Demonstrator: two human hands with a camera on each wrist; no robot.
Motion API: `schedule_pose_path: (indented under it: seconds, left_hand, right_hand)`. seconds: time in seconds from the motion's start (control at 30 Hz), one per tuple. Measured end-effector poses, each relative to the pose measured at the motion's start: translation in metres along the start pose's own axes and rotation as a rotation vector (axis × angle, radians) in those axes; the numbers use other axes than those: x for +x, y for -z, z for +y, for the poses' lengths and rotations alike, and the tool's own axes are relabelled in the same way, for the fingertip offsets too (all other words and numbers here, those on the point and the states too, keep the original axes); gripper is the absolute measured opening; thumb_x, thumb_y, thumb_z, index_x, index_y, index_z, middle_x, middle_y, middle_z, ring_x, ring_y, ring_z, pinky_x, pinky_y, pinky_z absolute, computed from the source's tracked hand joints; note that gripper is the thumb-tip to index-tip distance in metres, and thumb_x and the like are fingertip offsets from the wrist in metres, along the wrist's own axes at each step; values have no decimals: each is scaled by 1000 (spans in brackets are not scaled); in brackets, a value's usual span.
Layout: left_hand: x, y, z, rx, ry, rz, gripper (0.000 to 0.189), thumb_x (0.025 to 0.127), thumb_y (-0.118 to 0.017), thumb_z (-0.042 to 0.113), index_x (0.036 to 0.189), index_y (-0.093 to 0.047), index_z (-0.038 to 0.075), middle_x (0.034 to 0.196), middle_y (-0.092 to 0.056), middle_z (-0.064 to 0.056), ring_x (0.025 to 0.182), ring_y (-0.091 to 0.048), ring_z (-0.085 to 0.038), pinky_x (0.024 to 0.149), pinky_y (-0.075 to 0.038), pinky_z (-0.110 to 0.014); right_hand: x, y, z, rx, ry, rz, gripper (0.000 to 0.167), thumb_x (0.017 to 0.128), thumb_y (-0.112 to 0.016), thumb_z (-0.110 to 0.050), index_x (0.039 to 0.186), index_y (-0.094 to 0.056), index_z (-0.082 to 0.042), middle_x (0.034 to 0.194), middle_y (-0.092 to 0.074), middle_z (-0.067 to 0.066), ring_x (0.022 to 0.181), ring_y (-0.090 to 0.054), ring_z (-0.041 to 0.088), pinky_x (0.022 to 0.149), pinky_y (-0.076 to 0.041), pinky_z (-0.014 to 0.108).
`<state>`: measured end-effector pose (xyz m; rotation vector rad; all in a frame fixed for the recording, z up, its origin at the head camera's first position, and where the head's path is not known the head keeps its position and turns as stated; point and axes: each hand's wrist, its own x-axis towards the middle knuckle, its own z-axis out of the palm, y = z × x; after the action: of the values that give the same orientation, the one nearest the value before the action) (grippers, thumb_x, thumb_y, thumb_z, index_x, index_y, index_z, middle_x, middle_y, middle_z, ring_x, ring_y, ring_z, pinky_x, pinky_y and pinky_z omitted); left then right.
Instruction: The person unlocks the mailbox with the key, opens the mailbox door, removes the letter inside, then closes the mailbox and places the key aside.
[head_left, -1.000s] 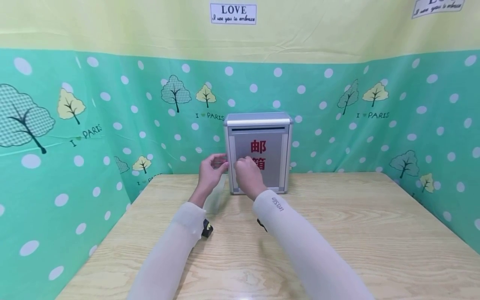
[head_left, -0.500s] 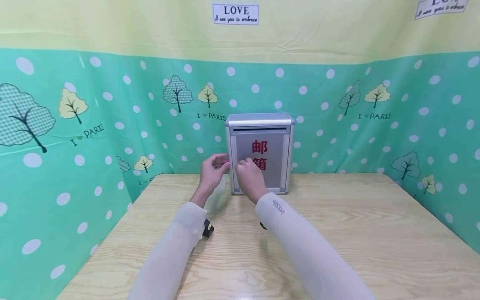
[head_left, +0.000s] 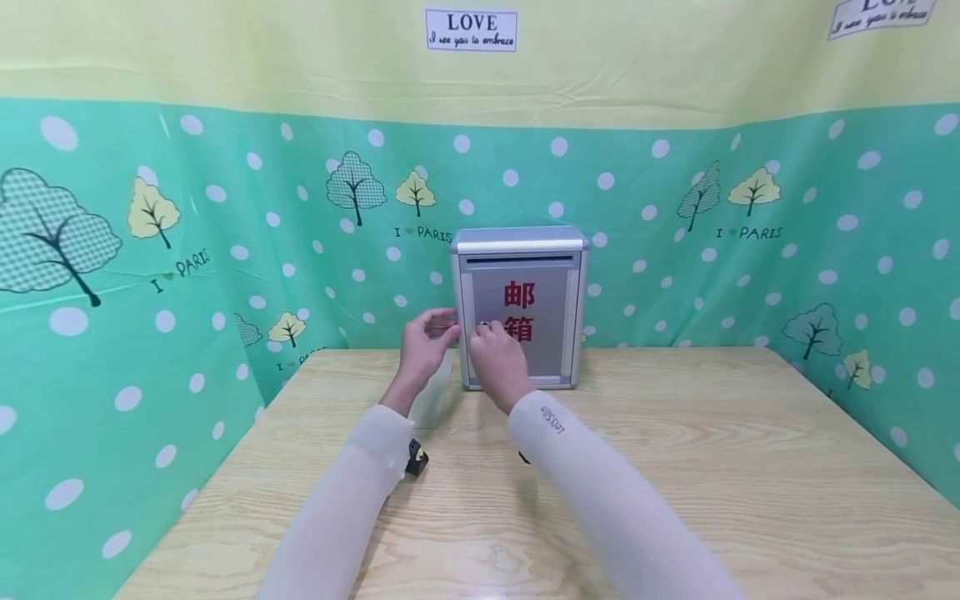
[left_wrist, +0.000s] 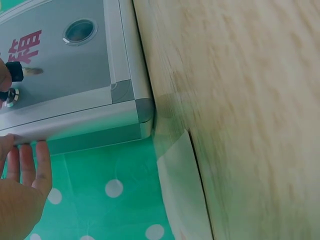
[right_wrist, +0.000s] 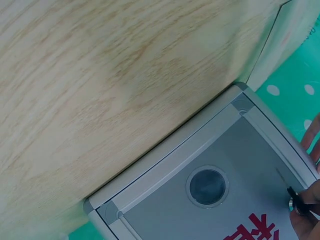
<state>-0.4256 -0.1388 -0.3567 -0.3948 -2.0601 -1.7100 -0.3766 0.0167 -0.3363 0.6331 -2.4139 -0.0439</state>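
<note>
A grey metal mailbox (head_left: 551, 350) with red characters stands upright on the table. My right hand (head_left: 498, 358) is at the left part of its front, pinching a black-headed key (right_wrist: 299, 204) at the small round lock (left_wrist: 12, 96). Another black-headed key (left_wrist: 16, 71) sticks out there with its metal blade bare; how the two are joined is hidden by the fingers. My left hand (head_left: 422, 350) rests against the mailbox's left side edge, its fingers (left_wrist: 43, 165) extended and the thumb near the front edge. A round window (right_wrist: 207, 186) lies low in the mailbox front.
A pale flat sheet (left_wrist: 182, 185), possibly an envelope, lies on the wooden table (head_left: 675, 467) left of the mailbox. A green dotted curtain (head_left: 645, 192) hangs close behind and on both sides. A slot (head_left: 517, 259) runs across the mailbox's upper front.
My right hand has turned slightly at the lock, and a dark bit of the key now shows above its fingers. The left hand has kept its place; the mailbox has not moved.
</note>
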Motion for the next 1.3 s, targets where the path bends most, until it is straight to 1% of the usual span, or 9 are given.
schedule_pose_path:
  seconds: [0.27, 0.57, 0.9, 1.2, 1.3]
  left_hand:
    - [1, -2, -2, -4, -13, 1, 33, 92, -75, 4, 124, -68, 4, 111, -72, -17, 102, -70, -31, 83, -63, -30]
    - [1, 1, 0, -4, 3, -14, 33, 93, -76, 7, 125, -68, 5, 114, -71, -17, 105, -69, -32, 83, -63, -30]
    - [1, 1, 0, -2, -15, -14, 33, 93, -75, 5, 125, -68, 3, 112, -72, -17, 104, -70, -32, 84, -62, -29]
    - [1, 2, 0, -18, -3, -22, 34, 92, -76, 6, 125, -67, 3, 113, -71, -19, 105, -69, -33, 82, -63, -29]
    - [0, 2, -1, -21, -1, -20, 34, 92, -76, 6, 125, -67, 3, 113, -71, -18, 105, -69, -32, 83, -63, -29]
  right_hand:
    - [-1, 1, -4, -22, -22, -9, 22, 93, -74, -6, 114, -74, -3, 108, -73, 10, 98, -66, 22, 78, -63, 24]
    - [-2, 3, -7, -26, -24, -6, 22, 92, -75, -6, 114, -74, -2, 109, -73, 11, 101, -66, 24, 78, -63, 25]
    - [-4, 2, -10, -28, -33, 12, 22, 90, -76, -3, 112, -75, -2, 107, -73, 12, 100, -66, 25, 73, -63, 25]
    - [-9, 0, -8, -71, -3, 30, 24, 91, -76, -6, 114, -74, -2, 108, -73, 13, 100, -67, 24, 75, -63, 26]
    - [-10, 1, -7, -62, 2, 38, 23, 92, -76, -6, 114, -73, -1, 110, -73, 14, 102, -68, 25, 77, -63, 26]
